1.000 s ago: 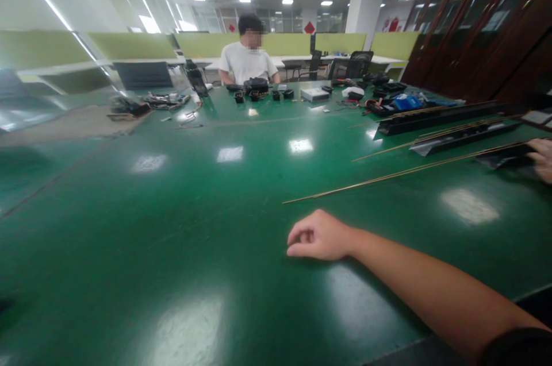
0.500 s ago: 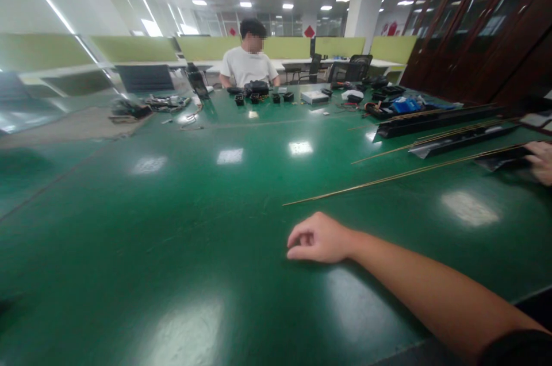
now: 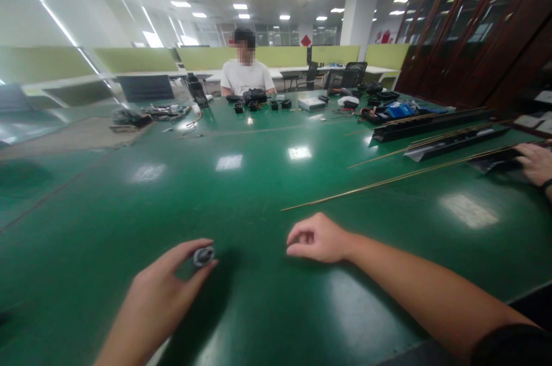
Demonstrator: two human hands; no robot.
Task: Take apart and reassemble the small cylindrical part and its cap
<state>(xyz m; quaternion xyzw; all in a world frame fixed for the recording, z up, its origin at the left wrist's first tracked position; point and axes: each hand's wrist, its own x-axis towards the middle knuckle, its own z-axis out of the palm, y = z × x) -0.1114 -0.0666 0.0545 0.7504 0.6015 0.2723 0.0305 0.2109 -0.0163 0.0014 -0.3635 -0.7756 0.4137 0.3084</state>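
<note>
Green and glossy, the counter [image 3: 241, 199] spreads before the person, mirroring the ceiling lamps. The left hand [image 3: 159, 282] pinches a small round grey piece [image 3: 204, 257] between thumb and fingers, its shadow falling on the counter just to the right. That piece is near the front of the counter, left of the right hand [image 3: 318, 238] and apart from it. The right hand lies with fingers half curled, a gap between thumb and forefinger, its forearm coming in from the lower right.

Just beyond it begin thin brass-coloured rods [image 3: 366, 187], running off toward another person's hand [image 3: 537, 164] at the right edge; whether that hand grips anything, I cannot tell. Long black troughs [image 3: 414, 128] lie nearby. Along the far side are a white box [image 3: 311, 103], a blue bag [image 3: 399, 109] and a dark bottle [image 3: 197, 92]. A co-worker in a white shirt [image 3: 245, 77] sits across.
</note>
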